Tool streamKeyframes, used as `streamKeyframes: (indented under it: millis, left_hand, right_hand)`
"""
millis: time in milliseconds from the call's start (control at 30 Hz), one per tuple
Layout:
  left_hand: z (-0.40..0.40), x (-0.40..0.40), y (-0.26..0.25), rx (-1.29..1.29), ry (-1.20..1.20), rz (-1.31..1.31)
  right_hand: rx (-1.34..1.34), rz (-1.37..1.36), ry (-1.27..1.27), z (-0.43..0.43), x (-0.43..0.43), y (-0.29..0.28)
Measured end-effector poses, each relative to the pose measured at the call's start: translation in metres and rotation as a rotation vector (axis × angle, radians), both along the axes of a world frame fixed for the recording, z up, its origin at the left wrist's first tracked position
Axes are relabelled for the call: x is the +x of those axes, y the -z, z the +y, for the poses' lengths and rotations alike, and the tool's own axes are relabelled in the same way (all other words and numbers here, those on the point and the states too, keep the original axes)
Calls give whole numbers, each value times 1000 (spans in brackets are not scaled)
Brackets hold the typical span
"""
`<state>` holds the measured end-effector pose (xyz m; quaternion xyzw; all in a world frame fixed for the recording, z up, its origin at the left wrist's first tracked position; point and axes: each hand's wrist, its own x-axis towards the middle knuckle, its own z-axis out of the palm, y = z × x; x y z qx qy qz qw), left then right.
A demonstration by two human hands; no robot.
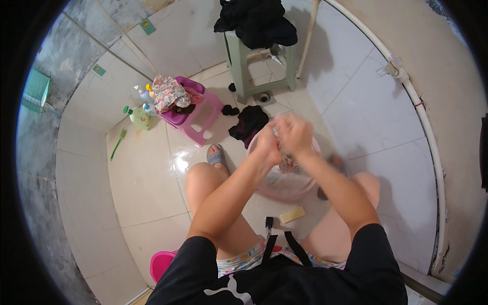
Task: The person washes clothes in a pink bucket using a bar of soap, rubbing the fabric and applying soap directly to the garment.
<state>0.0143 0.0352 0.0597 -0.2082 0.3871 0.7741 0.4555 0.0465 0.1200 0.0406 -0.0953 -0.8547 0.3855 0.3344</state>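
Both of my hands are raised together over a round pink basin (284,193) that holds cloudy, sudsy water. My left hand (268,142) grips a wet floral cloth (286,166), which hangs down from between the hands toward the water. Pressed close beside it, my right hand (295,135) is closed on the same cloth and blurred by motion. The fingers hide most of the bunched fabric. On the tiles in front of me lies a pale yellow bar of soap (292,215), just on my side of the basin.
Dark garments (251,122) lie on the floor beyond the basin. A pink stool (198,126) bears floral clothing (169,93); a green stool (244,82) bears black clothes (255,23). Bottles (140,118) and a green brush (118,145) are at left. A floor drain (264,98) sits behind.
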Motion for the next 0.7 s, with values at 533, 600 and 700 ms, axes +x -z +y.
streamKeyframes:
  millis: [533,600,700]
  left_hand:
    - [-8,-24,34,0,247,105]
    - [-4,-21,15,22,255,-112]
    - [1,-8,11,16,102,-29]
  right_hand:
    - [117,105,-240,-48,24,-30]
    - [210,165,-357,-37,25,-29]
    - [-48,-77,-119,-11,-2,-12]
